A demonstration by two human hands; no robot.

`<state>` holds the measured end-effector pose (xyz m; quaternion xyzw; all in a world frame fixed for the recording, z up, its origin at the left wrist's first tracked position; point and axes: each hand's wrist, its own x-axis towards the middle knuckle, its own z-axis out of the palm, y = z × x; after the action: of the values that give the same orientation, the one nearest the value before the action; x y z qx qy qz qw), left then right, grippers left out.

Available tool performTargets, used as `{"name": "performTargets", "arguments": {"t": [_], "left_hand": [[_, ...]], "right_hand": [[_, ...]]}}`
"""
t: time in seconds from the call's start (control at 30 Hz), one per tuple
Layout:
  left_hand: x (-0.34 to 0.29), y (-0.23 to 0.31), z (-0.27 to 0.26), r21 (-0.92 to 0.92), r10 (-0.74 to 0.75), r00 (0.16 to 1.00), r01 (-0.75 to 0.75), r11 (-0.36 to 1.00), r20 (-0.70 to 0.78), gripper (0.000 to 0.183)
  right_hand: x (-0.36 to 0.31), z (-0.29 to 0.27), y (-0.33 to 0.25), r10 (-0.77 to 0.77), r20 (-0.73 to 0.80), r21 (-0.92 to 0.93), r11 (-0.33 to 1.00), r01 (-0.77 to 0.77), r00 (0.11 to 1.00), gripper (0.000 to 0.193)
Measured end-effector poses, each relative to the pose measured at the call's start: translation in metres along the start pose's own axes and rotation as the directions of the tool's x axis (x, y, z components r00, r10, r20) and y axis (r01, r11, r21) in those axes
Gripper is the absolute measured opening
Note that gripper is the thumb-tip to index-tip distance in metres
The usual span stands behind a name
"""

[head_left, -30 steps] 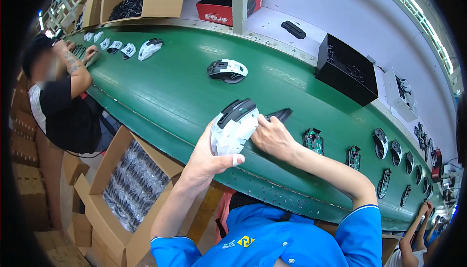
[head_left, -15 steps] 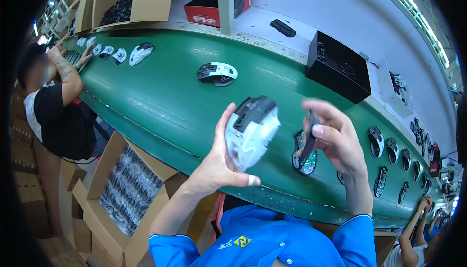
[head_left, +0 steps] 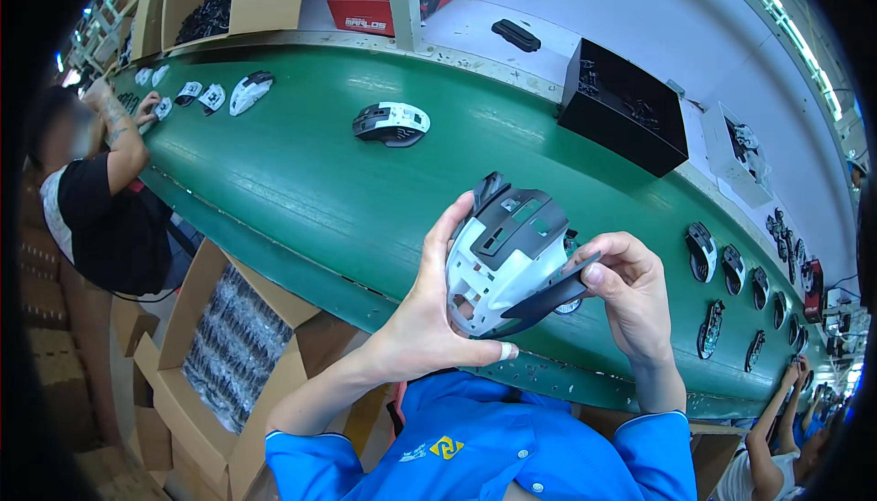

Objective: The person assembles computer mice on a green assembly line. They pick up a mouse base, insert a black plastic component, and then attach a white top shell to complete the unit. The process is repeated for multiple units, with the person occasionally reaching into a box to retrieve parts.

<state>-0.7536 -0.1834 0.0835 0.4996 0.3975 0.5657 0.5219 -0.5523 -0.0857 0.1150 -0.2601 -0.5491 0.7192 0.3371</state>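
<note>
My left hand [head_left: 425, 305] grips a white and dark grey computer mouse shell [head_left: 498, 259], with its thumb below and fingers along the left side. A dark curved side panel [head_left: 539, 305] is pinched in my right hand [head_left: 628, 291], and it lies against the shell's right side; whether it is seated there I cannot tell. Behind the shell, a mouse base with a circuit board [head_left: 570, 243] is mostly hidden. Farther off on the green belt lies another white and black mouse shell [head_left: 391, 124].
More mouse shells [head_left: 701, 252] and boards [head_left: 711, 328] lie along the right. On the back ledge stand a black box [head_left: 626, 108] of small parts and a red box [head_left: 361, 8]. A carton of wrapped parts [head_left: 242, 346] sits lower left. A co-worker [head_left: 105, 181] works at far left.
My left hand has turned the mouse shell and brought it right. My right hand has moved the side panel down and against the shell's side.
</note>
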Motion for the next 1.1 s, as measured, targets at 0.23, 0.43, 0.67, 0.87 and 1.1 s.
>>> {"name": "performTargets", "arguments": {"t": [0.23, 0.43, 0.67, 0.87, 1.1], "left_hand": [[-0.003, 0.003, 0.008, -0.015, -0.027, 0.998, 0.026, 1.0, -0.055, 0.115], [-0.006, 0.003, 0.01, 0.14, -0.017, 0.997, 0.027, 0.99, -0.077, 0.115], [-0.008, 0.003, 0.011, 0.187, 0.006, 0.996, 0.011, 0.982, -0.091, 0.113], [-0.01, 0.006, 0.016, 0.109, -0.02, 0.992, 0.034, 0.993, -0.124, 0.105], [-0.016, 0.008, 0.016, 0.322, 0.019, 0.994, 0.017, 0.946, -0.109, 0.092]], "right_hand": [[0.0, 0.0, 0.006, -0.08, 0.038, -0.018, 0.997, 0.081, 0.996, 0.016], [-0.003, 0.002, 0.009, -0.125, 0.024, -0.006, 0.992, 0.126, 0.992, 0.016], [-0.004, 0.003, 0.01, -0.154, 0.026, 0.013, 0.988, 0.154, 0.988, 0.015], [-0.005, 0.0, 0.015, -0.236, 0.025, -0.021, 0.971, 0.237, 0.971, 0.016], [-0.01, -0.005, 0.007, -0.271, 0.086, -0.179, 0.942, 0.283, 0.959, 0.027]]}}
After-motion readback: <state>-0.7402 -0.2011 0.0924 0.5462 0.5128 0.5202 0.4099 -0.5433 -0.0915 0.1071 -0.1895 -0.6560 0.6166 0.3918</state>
